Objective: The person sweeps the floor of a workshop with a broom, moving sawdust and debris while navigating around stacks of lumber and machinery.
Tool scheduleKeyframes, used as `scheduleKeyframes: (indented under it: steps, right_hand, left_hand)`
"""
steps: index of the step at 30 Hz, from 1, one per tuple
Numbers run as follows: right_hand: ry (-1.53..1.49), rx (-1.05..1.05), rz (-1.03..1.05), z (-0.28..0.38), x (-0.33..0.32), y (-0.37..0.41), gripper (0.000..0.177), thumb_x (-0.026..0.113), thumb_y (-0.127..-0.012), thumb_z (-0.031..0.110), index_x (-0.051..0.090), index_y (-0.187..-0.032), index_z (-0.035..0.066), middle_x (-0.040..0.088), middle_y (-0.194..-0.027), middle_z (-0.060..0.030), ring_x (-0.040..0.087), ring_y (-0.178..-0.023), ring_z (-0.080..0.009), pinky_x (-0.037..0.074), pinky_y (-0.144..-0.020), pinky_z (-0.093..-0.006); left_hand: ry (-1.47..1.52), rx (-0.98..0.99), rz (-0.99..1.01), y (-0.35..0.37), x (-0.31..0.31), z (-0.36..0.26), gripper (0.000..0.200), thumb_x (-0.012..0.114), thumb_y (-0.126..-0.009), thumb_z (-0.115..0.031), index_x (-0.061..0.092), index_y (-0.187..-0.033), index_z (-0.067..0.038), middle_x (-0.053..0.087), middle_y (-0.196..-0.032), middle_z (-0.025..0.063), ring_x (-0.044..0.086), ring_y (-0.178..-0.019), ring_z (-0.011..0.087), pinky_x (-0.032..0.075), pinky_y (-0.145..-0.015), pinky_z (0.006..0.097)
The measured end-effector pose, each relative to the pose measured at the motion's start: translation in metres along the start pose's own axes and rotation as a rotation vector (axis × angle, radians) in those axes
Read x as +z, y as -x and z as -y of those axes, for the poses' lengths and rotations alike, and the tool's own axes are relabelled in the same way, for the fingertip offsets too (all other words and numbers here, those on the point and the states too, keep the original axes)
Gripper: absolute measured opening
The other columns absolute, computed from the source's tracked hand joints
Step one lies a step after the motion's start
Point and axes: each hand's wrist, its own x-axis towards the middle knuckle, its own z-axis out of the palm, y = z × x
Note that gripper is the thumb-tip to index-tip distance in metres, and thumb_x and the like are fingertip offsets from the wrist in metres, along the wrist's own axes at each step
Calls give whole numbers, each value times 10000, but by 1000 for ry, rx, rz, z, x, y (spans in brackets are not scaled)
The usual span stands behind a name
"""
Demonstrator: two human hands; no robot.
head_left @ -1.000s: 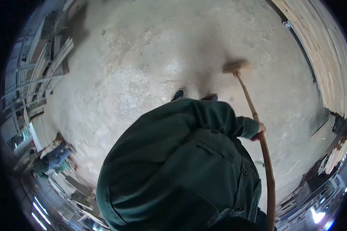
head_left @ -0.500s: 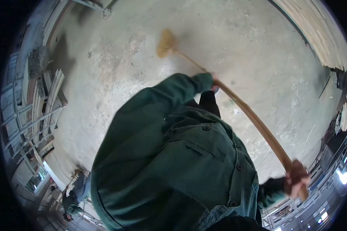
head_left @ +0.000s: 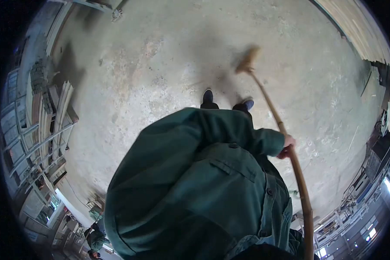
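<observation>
A broom with a long wooden handle [head_left: 305, 199] runs from the bottom edge up to its tan bristle head [head_left: 248, 61], blurred by motion at the floor ahead of my shoes. Across my body reaches my left arm in a green sleeve. My left hand [head_left: 289, 146] is closed around the middle of the handle. The upper end of the handle leaves the picture at the bottom, and my right hand is out of view there.
Worn concrete floor [head_left: 130, 99] spreads around my feet. Stacked boards [head_left: 355, 30] lie at the upper right. Racks with wooden strips [head_left: 43, 108] stand along the left. Another person [head_left: 95, 238] in dark green clothing is at the lower left.
The broom head has swept rightward, and my left hand has moved right and closer to me with the handle. My right hand, seen earlier gripping the handle's upper end, has left the view.
</observation>
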Motion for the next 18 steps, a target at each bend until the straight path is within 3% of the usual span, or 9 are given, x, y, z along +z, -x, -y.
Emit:
scheduleKeyframes:
  steps: [5, 6, 7, 8, 12, 13, 15, 17, 18]
  right_hand:
    - [-43, -82, -290, -58, -51, 42, 138, 430, -628, 166, 369, -556, 65, 377, -436, -43, 367, -354, -147, 301, -313, -252]
    - [-46, -46, -366, -85, -56, 50, 144, 438, -626, 169, 365, -559, 65, 373, -436, -42, 365, -352, -145, 302, -312, -252]
    - [-47, 24, -444, -117, -56, 57, 150, 445, -623, 172, 360, -562, 64, 368, -436, -42, 363, -351, -144, 303, -311, -251]
    - [-48, 136, -517, -153, -50, 63, 158, 452, -621, 176, 355, -566, 64, 364, -435, -41, 360, -349, -143, 303, -310, -250]
    - [-326, 311, -70, -217, -43, 58, 184, 487, -608, 160, 334, -605, 59, 369, -430, -58, 382, -369, -161, 317, -317, -246]
    - [-282, 306, -37, -208, -51, 62, 181, 489, -608, 158, 339, -607, 58, 373, -431, -63, 389, -374, -165, 323, -325, -246]
    - [37, 360, -286, -166, -82, 79, 171, 476, -601, 167, 349, -589, 53, 367, -417, -68, 381, -366, -164, 312, -320, -244]
    - [181, 303, -228, -106, -125, 87, 167, 472, -603, 165, 347, -587, 54, 366, -424, -67, 379, -363, -162, 311, -319, -245]
    - [190, 257, -152, -78, -142, 89, 165, 469, -604, 163, 346, -587, 55, 366, -428, -66, 377, -361, -161, 311, -319, -246]
  left_hand:
    - [192, 301, -175, 34, -87, -2, 179, 476, -565, -221, 425, -487, -68, 398, -437, 53, 365, -358, 144, 316, -335, 245]
    - [400, 218, -243, 38, -120, -12, 171, 484, -549, -192, 407, -457, -71, 379, -417, 37, 361, -363, 139, 322, -341, 242]
    - [57, 336, -212, 59, -149, -27, 180, 478, -548, -174, 376, -429, -85, 359, -403, 22, 356, -368, 130, 323, -339, 237]
    - [326, 402, -386, 54, -190, -30, 185, 465, -560, -166, 356, -423, -103, 340, -394, 8, 347, -361, 118, 314, -324, 223]
    - [703, 372, -640, 29, -278, -36, 167, 459, -562, -151, 354, -439, -108, 328, -410, -5, 329, -357, 114, 309, -338, 216]
    - [516, 421, -568, 14, -276, -32, 114, 464, -541, -136, 382, -472, -98, 353, -433, 17, 350, -386, 135, 316, -360, 233]
    - [-1064, 978, -513, -24, -216, -17, 62, 475, -498, -106, 437, -538, -77, 401, -478, 60, 394, -444, 177, 332, -404, 268]
    - [-1509, 1241, -597, -57, -108, -17, 126, 492, -481, -92, 480, -605, -70, 445, -534, 84, 443, -507, 198, 349, -441, 290]
    - [-1557, 1025, -562, -127, -102, -20, 152, 489, -498, -137, 454, -631, -75, 431, -591, 94, 427, -545, 249, 346, -487, 315]
